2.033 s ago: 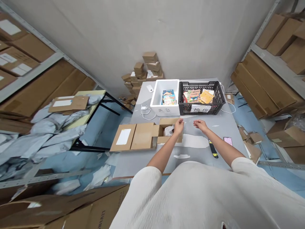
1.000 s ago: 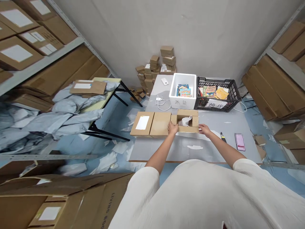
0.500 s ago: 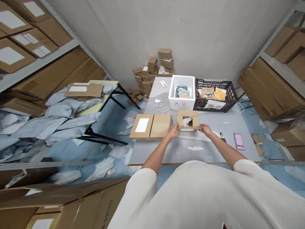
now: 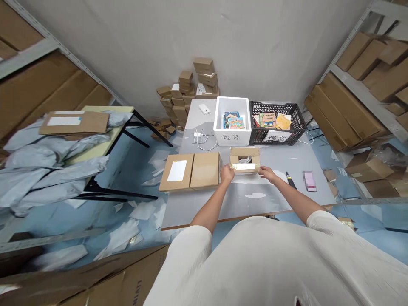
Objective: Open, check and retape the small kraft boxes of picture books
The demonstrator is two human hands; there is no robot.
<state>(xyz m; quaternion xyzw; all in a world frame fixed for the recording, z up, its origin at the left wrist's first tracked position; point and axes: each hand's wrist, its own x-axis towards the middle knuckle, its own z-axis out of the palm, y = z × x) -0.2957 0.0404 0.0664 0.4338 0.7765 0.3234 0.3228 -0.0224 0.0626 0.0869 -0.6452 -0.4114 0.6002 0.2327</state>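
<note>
A small cardboard box (image 4: 245, 152) sits on the grey table in front of me with its top partly open. Through the gap, something greyish shows inside, too small to name. A white label with shiny tape lies along the box's near flap. My left hand (image 4: 227, 173) has its fingers closed on the left end of that flap. At the right end, my right hand (image 4: 267, 173) pinches the flap's corner. Left of the box, two closed cardboard boxes (image 4: 206, 169) lie side by side, one with a white label, close to my left hand.
Behind stand a white foam bin (image 4: 233, 138) and a black plastic crate (image 4: 277, 138), both holding booklets. A yellow-black cutter (image 4: 290, 180) and a phone (image 4: 309, 180) lie right. A white cable (image 4: 207, 146) coils left. Grey parcels (image 4: 47, 148) cover a side table; papers litter the floor.
The box's near flap has turned so its white label now faces up toward me. Both hands stay at its ends. My view has swung slightly right.
</note>
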